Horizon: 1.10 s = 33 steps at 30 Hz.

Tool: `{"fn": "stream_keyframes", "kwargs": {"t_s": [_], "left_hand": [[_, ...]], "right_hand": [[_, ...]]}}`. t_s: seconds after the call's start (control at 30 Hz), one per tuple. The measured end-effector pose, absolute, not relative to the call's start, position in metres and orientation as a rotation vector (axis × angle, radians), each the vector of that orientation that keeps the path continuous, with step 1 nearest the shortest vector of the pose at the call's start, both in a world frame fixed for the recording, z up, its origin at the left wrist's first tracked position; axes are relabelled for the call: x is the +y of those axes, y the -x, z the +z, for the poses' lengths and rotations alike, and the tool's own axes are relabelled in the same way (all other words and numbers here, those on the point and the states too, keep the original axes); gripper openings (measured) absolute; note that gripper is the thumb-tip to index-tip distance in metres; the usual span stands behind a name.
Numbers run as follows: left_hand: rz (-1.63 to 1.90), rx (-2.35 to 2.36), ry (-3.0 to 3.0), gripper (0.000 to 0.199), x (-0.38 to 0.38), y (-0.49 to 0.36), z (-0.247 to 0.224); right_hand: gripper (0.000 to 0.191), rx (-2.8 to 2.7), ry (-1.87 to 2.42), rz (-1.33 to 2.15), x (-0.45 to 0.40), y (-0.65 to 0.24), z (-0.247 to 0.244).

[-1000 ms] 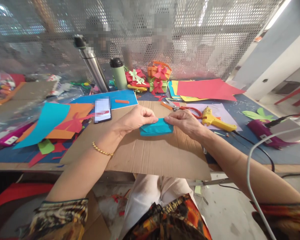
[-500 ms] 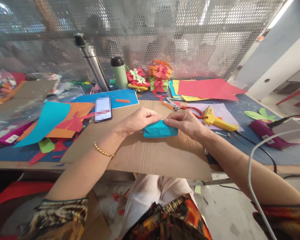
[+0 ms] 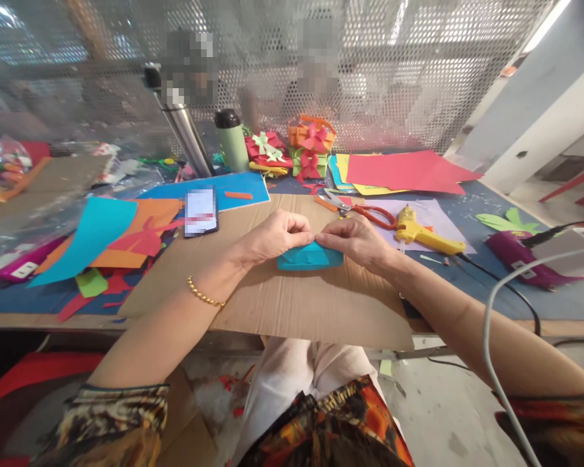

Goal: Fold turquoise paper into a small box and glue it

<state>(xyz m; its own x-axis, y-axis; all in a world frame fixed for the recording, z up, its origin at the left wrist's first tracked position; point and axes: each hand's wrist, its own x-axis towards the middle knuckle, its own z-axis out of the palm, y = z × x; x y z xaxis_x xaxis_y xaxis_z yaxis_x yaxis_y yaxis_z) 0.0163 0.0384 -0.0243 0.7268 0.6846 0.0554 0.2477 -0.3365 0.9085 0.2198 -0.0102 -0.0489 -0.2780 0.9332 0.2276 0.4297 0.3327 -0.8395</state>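
Note:
A folded blue paper piece [image 3: 310, 258], shaped like a small box or pouch, is held over a sheet of brown cardboard [image 3: 302, 311]. My left hand [image 3: 279, 235] pinches its upper edge from the left, thumb and fingers closed. From the right, my right hand [image 3: 353, 239] pinches the same edge, its fingertips almost meeting those of the left. The fingers cover the top of the paper. Beyond my right hand lie red-handled scissors [image 3: 374, 214] and a yellow glue gun [image 3: 425, 235] on a lilac sheet.
A phone [image 3: 200, 211] lies left of the cardboard, near blue and orange paper [image 3: 85, 240]. At the back stand a steel flask [image 3: 187, 133], a green bottle [image 3: 232, 143] and paper boxes with flowers [image 3: 312, 149]. Red sheets [image 3: 409, 170] lie back right. A white cable [image 3: 489, 324] hangs at right.
The fingertips of both hands have come closer together along the top edge. The blue paper is tilted slightly and its top shows less.

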Motion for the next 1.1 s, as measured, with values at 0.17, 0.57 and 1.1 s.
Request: {"fn": "stream_keyframes", "kwargs": {"t_s": [0.17,0.57,1.1], "left_hand": [[0.57,0.709,-1.874,0.044,0.043,-0.013,-0.023],[0.511,0.73,-1.783,0.039,0.052,-0.007,-0.022],[0.619,0.81,-1.888,0.032,0.058,-0.001,-0.02]], "right_hand": [[0.058,-1.827,1.209,0.847,-0.009,-0.224,-0.047],[0.057,-1.832,1.187,0.874,-0.01,-0.223,-0.047],[0.051,-1.757,1.241,0.825,-0.009,-0.23,-0.044]]}}
